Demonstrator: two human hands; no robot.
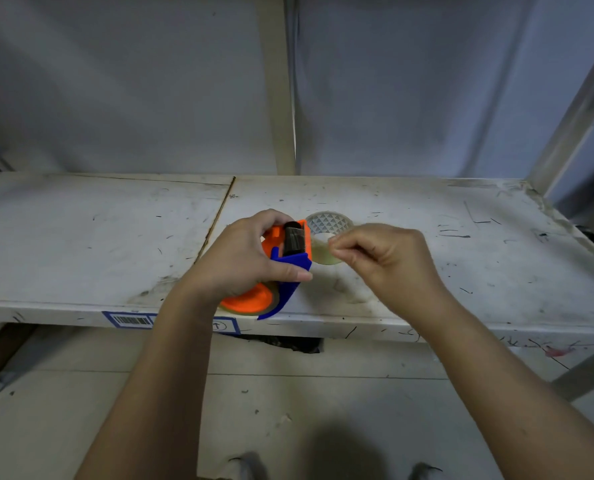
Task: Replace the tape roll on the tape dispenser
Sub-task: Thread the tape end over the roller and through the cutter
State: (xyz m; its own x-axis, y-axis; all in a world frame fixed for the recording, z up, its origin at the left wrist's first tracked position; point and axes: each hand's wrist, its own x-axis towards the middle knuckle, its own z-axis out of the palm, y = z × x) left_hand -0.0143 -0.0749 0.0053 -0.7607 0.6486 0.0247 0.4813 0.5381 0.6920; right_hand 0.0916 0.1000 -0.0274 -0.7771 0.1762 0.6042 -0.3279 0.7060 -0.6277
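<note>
My left hand grips an orange and blue tape dispenser with a black roller at its top, held just above the shelf's front edge. A roll of clear tape sits on the dispenser's orange hub, below my palm. My right hand is to the right of the dispenser, thumb and forefinger pinched together near its head; whether a tape end lies between them cannot be told. Behind my hands lies an empty tape core with a patterned inside, partly hidden.
The work surface is a scuffed white metal shelf with a barcode label on its front lip. A seam runs across the shelf at left. Grey wall panels stand behind, a metal upright at far right. Below is pale floor.
</note>
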